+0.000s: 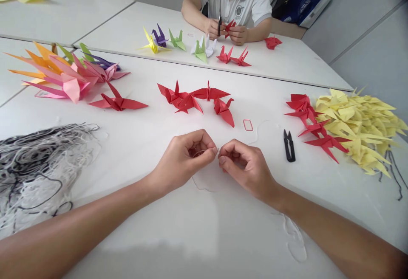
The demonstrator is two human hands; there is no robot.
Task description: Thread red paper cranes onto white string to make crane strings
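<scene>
My left hand (193,156) is closed in a pinch on a thin white thread (204,189), part of which hangs below the fingers to the table. Almost touching it, my right hand (245,166) pinches something very fine at the fingertips, perhaps the thread's end or a needle; I cannot make it out. Just beyond both hands lie several red paper cranes (191,98). To the right of my right hand rest small black thread snips (289,146). A loop of white thread (295,236) lies by my right forearm.
Tangled black and white cords (38,173) spread at left. Behind them stand orange and pink cranes (68,73). Yellow folded cranes (357,126) are heaped at right beside strung red cranes (314,122). Across the table a person (229,11) holds scissors and a red crane.
</scene>
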